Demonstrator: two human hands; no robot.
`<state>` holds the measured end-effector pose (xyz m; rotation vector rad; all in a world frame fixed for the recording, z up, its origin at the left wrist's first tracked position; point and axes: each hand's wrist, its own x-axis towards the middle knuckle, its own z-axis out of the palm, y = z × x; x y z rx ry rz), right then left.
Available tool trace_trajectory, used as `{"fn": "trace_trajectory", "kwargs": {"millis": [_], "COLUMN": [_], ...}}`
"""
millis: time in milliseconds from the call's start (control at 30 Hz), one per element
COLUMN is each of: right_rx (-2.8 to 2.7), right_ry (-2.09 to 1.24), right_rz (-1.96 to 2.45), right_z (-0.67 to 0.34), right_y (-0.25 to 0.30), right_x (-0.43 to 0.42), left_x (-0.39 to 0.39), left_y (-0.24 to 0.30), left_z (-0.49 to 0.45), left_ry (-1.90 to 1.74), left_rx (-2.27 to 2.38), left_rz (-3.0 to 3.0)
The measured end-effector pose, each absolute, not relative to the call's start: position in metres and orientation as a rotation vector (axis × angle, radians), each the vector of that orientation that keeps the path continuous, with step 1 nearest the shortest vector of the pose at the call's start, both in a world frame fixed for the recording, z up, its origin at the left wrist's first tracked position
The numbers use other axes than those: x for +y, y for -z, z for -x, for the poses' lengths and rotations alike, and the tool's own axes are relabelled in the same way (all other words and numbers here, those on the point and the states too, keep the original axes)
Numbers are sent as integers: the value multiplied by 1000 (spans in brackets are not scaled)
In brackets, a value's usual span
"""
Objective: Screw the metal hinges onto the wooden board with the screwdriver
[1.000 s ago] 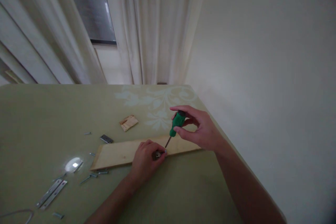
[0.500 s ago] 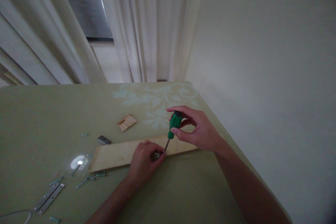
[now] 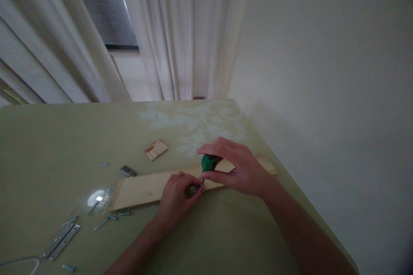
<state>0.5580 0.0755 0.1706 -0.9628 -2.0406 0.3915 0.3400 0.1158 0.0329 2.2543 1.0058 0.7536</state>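
A green screwdriver with a dark cap is gripped by the fingers of my right hand. It stands nearly upright over the near edge of a pale wooden board, and little of its shaft shows. My left hand rests on the board, thumb and forefinger closed on a small metal piece with a hole, at that edge. The screwdriver's tip meets something small and shiny by the left fingertips, perhaps a screw; it is largely hidden. My left palm and fingers cover part of the board.
Left of the board lie several loose screws, a clear round plastic cover and two long metal strips. A dark metal hinge and a broken wood scrap lie beyond it. A white wall borders the table's right.
My right hand and the screwdriver have come down and slightly left, toward the left fingertips. Less of the screwdriver's shaft shows. My left hand has stayed in place.
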Motion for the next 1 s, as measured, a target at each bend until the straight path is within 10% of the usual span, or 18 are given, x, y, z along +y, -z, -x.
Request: {"fn": "trace_trajectory", "kwargs": {"millis": [1000], "right_rx": [-2051], "right_ry": [-202], "right_rz": [672], "right_z": [-550], "right_y": [-163], "right_x": [73], "left_x": [114], "left_y": [-26], "left_z": [-341], "left_ry": [-799], "left_rx": [1016], "left_rz": [-2404]}}
